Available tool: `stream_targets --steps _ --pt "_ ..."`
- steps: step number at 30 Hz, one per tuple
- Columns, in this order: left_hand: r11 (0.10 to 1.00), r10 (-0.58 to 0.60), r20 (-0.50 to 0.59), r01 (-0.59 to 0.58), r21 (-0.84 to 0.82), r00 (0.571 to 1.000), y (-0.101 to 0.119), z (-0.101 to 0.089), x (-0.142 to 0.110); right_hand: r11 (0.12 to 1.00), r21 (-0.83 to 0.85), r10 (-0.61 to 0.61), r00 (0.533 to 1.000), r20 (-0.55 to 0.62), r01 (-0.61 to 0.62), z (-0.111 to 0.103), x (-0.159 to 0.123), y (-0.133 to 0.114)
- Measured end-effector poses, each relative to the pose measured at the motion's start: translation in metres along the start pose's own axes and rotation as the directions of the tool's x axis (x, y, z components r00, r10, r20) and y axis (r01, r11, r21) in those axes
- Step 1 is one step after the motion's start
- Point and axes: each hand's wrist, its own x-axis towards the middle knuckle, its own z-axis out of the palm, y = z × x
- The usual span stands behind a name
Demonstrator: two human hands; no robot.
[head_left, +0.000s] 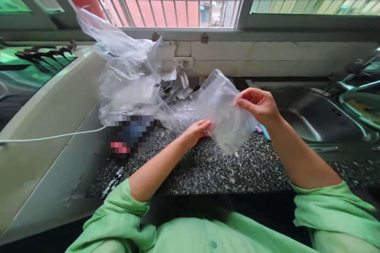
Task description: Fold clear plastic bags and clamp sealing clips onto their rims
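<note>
Plastic bag [222, 114]: clear, flat and lightly creased, it was tilted over the tabletop [190, 172] in front of me, between my two hands; I could not tell whether its lowest corner touched the surface.
Right hand [259, 104]: nearly closed, thumb and forefinger pinched together on the bag's right edge.
Left hand [196, 132]: partly curled, its fingertips at the bag's left edge, a small gap between the fingers; I could not tell whether they gripped it or only touched it.
Heap of plastic [127, 75]: crumpled clear bags stood piled to the left of my bag, near the wall socket [183, 63].
Dark object [130, 134]: it lay just in front of the heap, pixelated, so I could not make it out; a white cable [59, 139] ran to it from the left.
Blue and pink item [264, 130]: it lay beneath my right hand, mostly hidden.
Sink [320, 114]: metal, set in at my right, a pale green basin [353, 104] at its far side.
</note>
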Motion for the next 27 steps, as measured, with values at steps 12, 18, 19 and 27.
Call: stream_targets --steps 12,18,19,27 --pt "0.977 0.196 -0.141 -0.182 0.107 0.97 0.025 -0.029 -0.026 0.97 -0.024 0.239 0.967 -0.091 -0.242 0.019 -0.022 0.049" --pt "0.967 0.249 -0.354 -0.253 0.036 0.901 0.021 -0.036 -0.035 0.938 0.058 0.346 0.929 -0.13 -0.342 0.04 -0.037 0.058" --pt "0.963 0.255 -0.38 -0.267 0.023 0.889 0.02 -0.036 -0.036 0.932 0.077 0.361 0.921 -0.144 -0.353 0.043 -0.038 0.059" --pt "0.868 0.497 -0.432 -0.435 0.241 0.753 0.017 -0.041 -0.041 0.926 0.148 0.372 0.904 -0.21 -0.346 0.053 -0.043 0.067"
